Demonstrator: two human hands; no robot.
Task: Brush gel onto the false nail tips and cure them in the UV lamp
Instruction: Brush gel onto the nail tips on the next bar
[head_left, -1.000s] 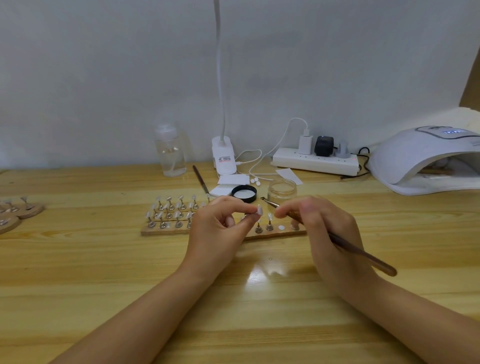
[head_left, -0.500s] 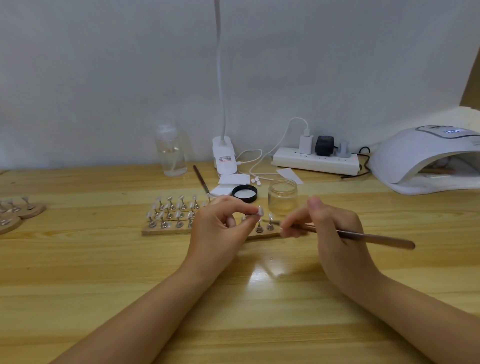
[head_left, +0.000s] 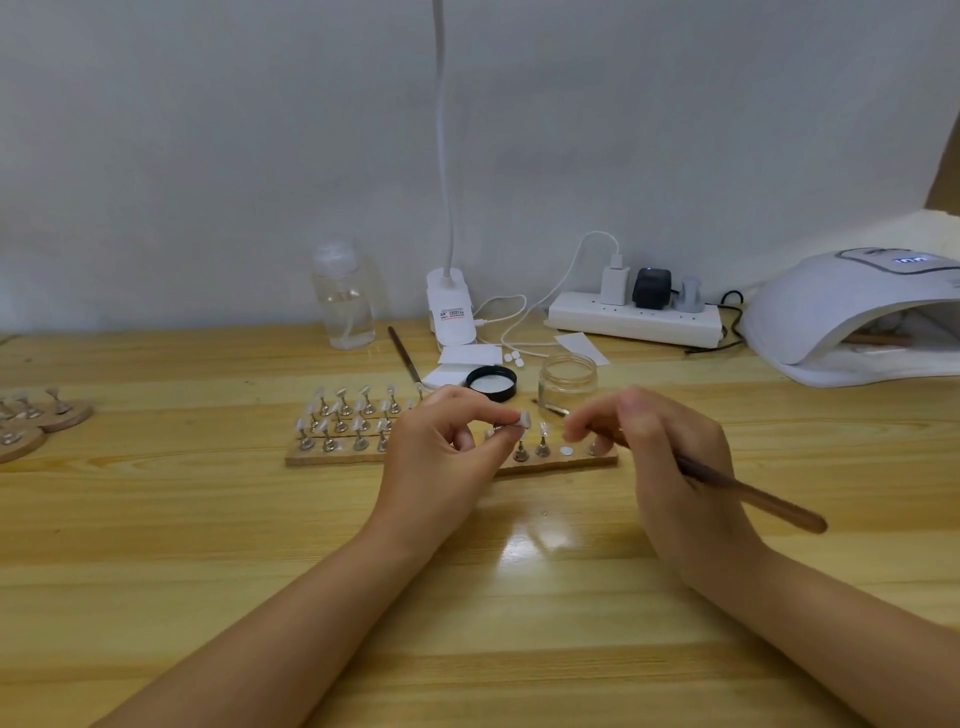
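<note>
Head camera looks down at a wooden table (head_left: 208, 519) where a person works with two bare hands. The left hand (head_left: 441, 452) pinches one little stand between thumb and fingers, and a white nail tip (head_left: 524, 418) sits on top of it, held just above the long wooden board (head_left: 332, 458). The right hand (head_left: 670, 457) has its fingers curled round a thin brush (head_left: 748, 491), like holding a pencil, with the brush end pointing at the nail tip but still a little apart from it. This looks like the painting step, so the next move probably needs the brush end to come gently onto the tip and spread the gel smoothly (a shaky touch could smear it). One open glass jar (head_left: 567, 376) stands just behind the hands, with one black lid (head_left: 491, 383) beside it. One white UV lamp (head_left: 852, 317) waits far to the right. A second brush (head_left: 405, 358) lies near one clear bottle (head_left: 344, 296). About fifteen stands show on the board, though the hands hide some. Two round wooden bases (head_left: 47, 423) sit at the left edge.
</note>
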